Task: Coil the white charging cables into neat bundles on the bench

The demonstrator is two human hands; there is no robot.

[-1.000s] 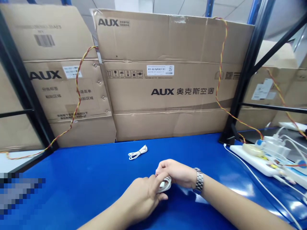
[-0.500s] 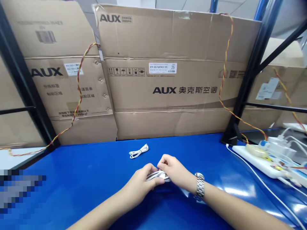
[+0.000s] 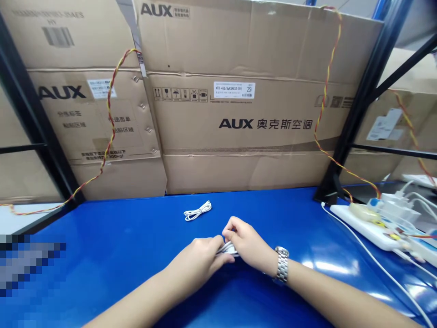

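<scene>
Head view: a white cable coil (image 3: 228,249) is being pinched between the left hand (image 3: 194,260) and the right hand (image 3: 246,243), both curled narrowly around it over a blue workbench (image 3: 129,237), with a second white cable coil (image 3: 197,210) being displayed apart, ahead of the hands.

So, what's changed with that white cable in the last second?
The white cable coil went from a round loop to a flatter, narrower bundle, pinched between the left hand and right hand, which closed in on it. Neither let go. The small bundled cable and power strip stayed put.
</scene>
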